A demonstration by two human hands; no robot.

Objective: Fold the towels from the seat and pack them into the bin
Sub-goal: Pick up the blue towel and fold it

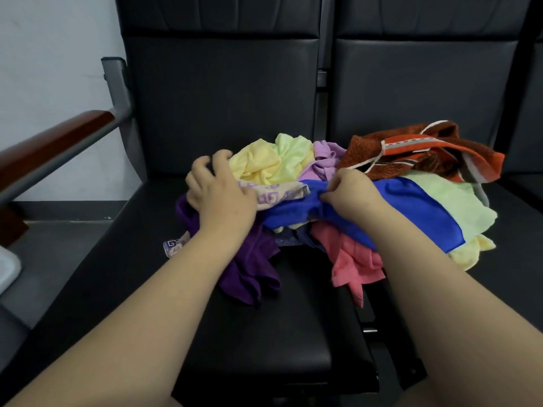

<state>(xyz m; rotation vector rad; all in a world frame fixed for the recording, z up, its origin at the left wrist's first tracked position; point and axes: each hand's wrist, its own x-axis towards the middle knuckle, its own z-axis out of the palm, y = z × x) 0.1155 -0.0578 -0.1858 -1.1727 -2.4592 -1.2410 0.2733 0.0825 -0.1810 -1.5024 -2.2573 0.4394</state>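
Row of dark chairs: on the black padded seat (264,333) we face a loose heap of towels (293,163) that spills across the gap to the neighbouring seat, none of it folded yet. The rust-orange patterned towel (411,148) crowns the far right of the heap. Below it the blue towel (411,207), a smooth bright cloth, runs across the front, with a pale green terry towel (458,207) just beside it. A deep purple towel (252,259) and a coral-pink towel (352,265) trail from the near side of the pile onto the cushion.

Our left hand (220,195) lies palm down on the heap's left side, over a beige towel with a purple key pattern (273,195). Its fingers are spread and bent, but they are blurred, and we cannot tell whether they have closed on any cloth. Our right hand (349,192) pinches a ridge of the blue towel between thumb and curled fingers.

We judge this to be the opening step: singling one towel out of the tangle. The next move calls for lifting the blue towel free without dragging its neighbours off the seat, then finding its corners and spreading it flat to fold. The bin is not plainly in view. A pale grey object (7,268) at the left edge may be it, but we cannot say.
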